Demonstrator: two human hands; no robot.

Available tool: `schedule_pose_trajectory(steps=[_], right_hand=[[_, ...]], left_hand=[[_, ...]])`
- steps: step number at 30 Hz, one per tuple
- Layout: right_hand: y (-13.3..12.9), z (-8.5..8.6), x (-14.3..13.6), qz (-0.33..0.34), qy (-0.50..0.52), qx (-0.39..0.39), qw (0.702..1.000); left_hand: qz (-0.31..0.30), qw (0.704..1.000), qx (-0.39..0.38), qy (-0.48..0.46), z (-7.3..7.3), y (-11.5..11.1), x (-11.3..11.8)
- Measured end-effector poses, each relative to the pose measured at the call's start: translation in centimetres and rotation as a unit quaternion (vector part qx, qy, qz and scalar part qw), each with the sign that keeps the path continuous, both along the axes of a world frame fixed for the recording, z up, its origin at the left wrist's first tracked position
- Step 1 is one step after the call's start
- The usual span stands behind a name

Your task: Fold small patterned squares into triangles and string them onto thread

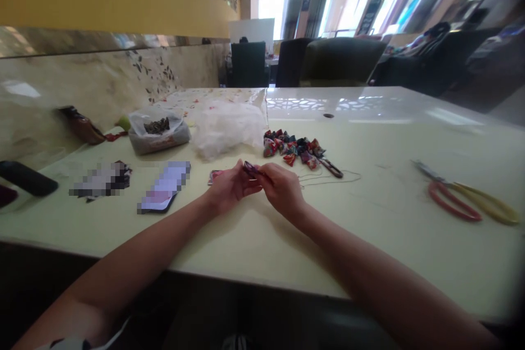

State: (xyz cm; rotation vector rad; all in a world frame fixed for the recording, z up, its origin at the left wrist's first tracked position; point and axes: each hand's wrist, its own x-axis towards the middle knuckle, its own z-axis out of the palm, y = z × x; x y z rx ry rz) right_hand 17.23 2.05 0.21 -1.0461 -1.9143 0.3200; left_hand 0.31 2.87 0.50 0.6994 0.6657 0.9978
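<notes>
My left hand [229, 190] and my right hand [284, 188] meet over the near middle of the table. Between their fingertips is a small piece of dark patterned fabric [250, 169], pinched from both sides. Behind my left hand some reddish patterned fabric [214, 176] peeks out, mostly covered. Just beyond my right hand lies a pile of small stuffed fabric pieces [293, 147] in red and dark prints. A small dark-handled tool [331, 168], perhaps thread snips, rests at its right end. Thin thread [332, 181] trails on the tabletop beside my right hand; any needle is too small to see.
Large scissors [459, 194] with red and yellow handles lie at the right. A cloudy white plastic bag [229, 128] and an open bag of dried brown bits [159, 131] stand behind. A phone [166, 186], patterned fabric [104, 179] and a dark case [28, 178] lie left.
</notes>
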Motion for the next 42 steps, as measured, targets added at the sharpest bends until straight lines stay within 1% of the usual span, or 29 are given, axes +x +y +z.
schedule_pose_trajectory(steps=[2,5,7,9,12,15,18,20,22,25,27,29,32,34,36,38,39,41,42], right_hand=[[0.1,-0.3,0.1,-0.01,-0.051,0.013,0.999],[0.2,-0.6,0.2,-0.026,-0.096,0.019,0.995],[0.1,-0.6,0.1,-0.021,-0.103,0.018,0.994],[-0.1,-0.5,0.1,-0.016,-0.1,0.019,0.995],[-0.6,0.0,0.0,-0.035,-0.108,0.042,0.993],[-1.0,0.5,-0.1,-0.044,-0.154,0.053,0.986],[-1.0,0.7,-0.2,-0.024,-0.235,0.004,0.972],[-0.9,0.6,-0.2,-0.025,-0.281,-0.036,0.959],[-0.7,0.5,-0.3,-0.033,-0.307,-0.06,0.949],[-0.6,0.3,-0.4,-0.028,-0.32,-0.069,0.944],[-0.7,0.2,-0.4,-0.019,-0.308,-0.067,0.949],[-0.7,0.0,-0.3,-0.009,-0.269,-0.059,0.961],[-0.4,-0.4,0.0,0.007,-0.17,-0.036,0.985],[-0.2,-0.5,0.4,0.002,-0.105,-0.016,0.994],[-0.1,-0.1,0.8,-0.014,-0.041,0.003,0.999],[-0.5,1.4,1.0,-0.028,0.026,0.013,0.999],[-1.1,2.5,1.0,-0.029,0.058,0.013,0.998],[-2.6,5.7,0.9,-0.013,0.112,0.012,0.994],[-3.5,7.5,0.8,0.008,0.131,0.008,0.991]], left_hand=[[-0.004,1.0,-0.015,-0.016,0.0,-0.1,0.0],[0.029,0.999,-0.029,-0.033,-0.1,-0.1,0.0],[0.045,0.998,-0.037,-0.033,-0.1,-0.1,0.0],[0.058,0.997,-0.039,-0.033,-0.1,0.0,-0.1],[0.081,0.995,-0.042,-0.036,0.0,0.3,-0.3],[0.095,0.994,-0.043,-0.033,0.0,0.3,-0.3],[0.094,0.995,-0.022,-0.023,0.0,0.1,-0.1],[0.084,0.996,0.001,-0.018,-0.2,-0.2,0.1],[0.072,0.997,0.019,-0.014,-0.4,-0.3,0.2],[0.065,0.998,0.024,-0.003,-0.8,-0.2,0.2],[0.071,0.997,0.021,0.003,-1.0,-0.1,0.0],[0.077,0.997,0.017,0.001,-1.1,0.1,-0.2],[0.096,0.995,0.003,-0.015,-0.9,0.6,-0.5],[0.12,0.992,-0.016,-0.022,-0.8,1.1,-0.7],[0.152,0.987,-0.043,-0.031,-0.7,1.6,-0.9],[0.18,0.98,-0.071,-0.041,-0.6,2.0,-1.1],[0.189,0.977,-0.082,-0.049,-0.5,2.2,-1.2],[0.193,0.975,-0.091,-0.061,-0.5,2.3,-1.3],[0.189,0.976,-0.089,-0.065,-0.5,2.4,-1.4]])
